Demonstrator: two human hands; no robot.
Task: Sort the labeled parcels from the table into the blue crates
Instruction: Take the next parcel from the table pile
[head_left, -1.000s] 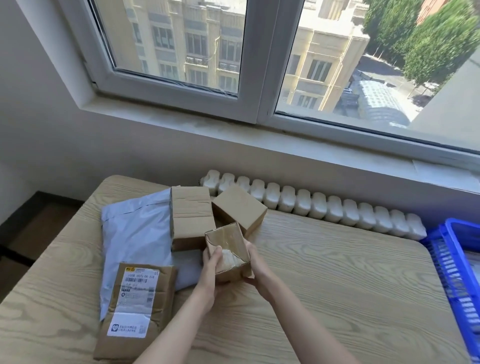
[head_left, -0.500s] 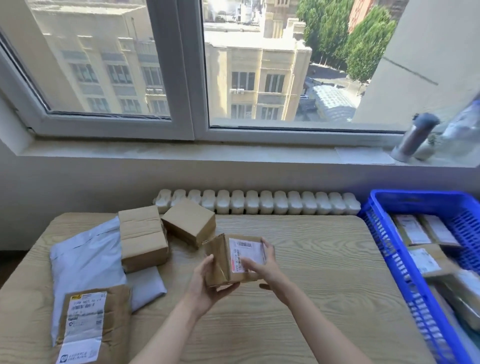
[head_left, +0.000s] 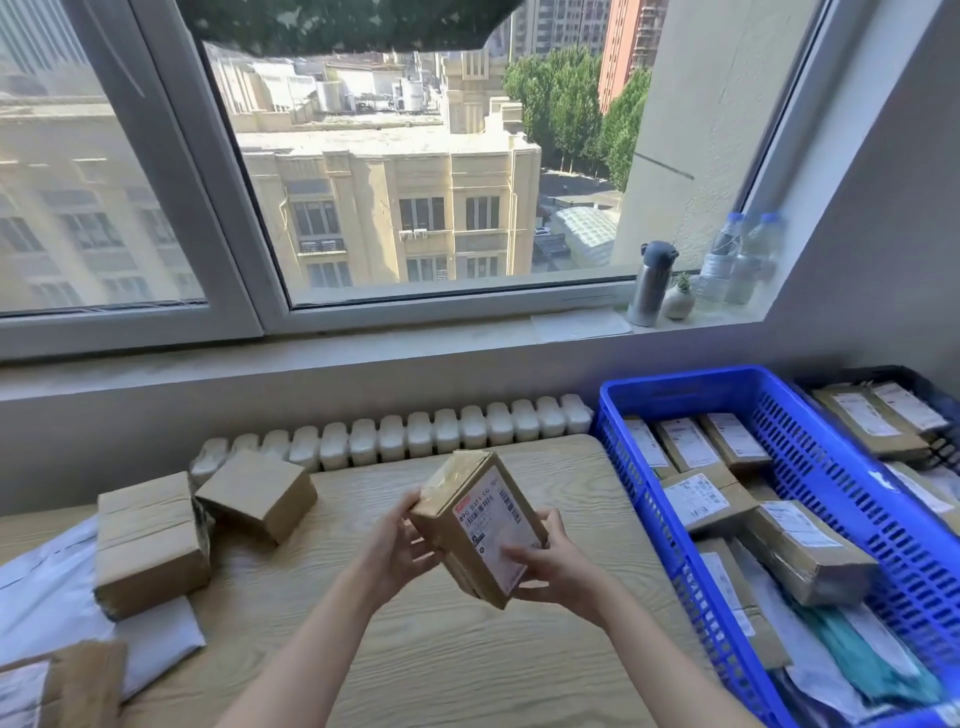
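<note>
While both hands are holding it above the bench, the labelled box is tilting label-up, near the one blue crate. Fingers of the left hand and right hand are gripping opposite sides. Taped cardboard is probably handling stiff, light and slightly slick; opposite edges are suiting the hold. Lying on the bench: two unlabelled boxes, the larger box and the smaller box, one white bag, one brown packet.

The pale wood-grain desk carries four parcels, all on its left side. At nine o'clock a large taped brown cardboard box sits partly on a grey-white plastic mailer bag. At ten o'clock, just beside it, lies a smaller brown cardboard box. At seven o'clock a brown paper parcel with a white label overlaps the mailer.
</note>
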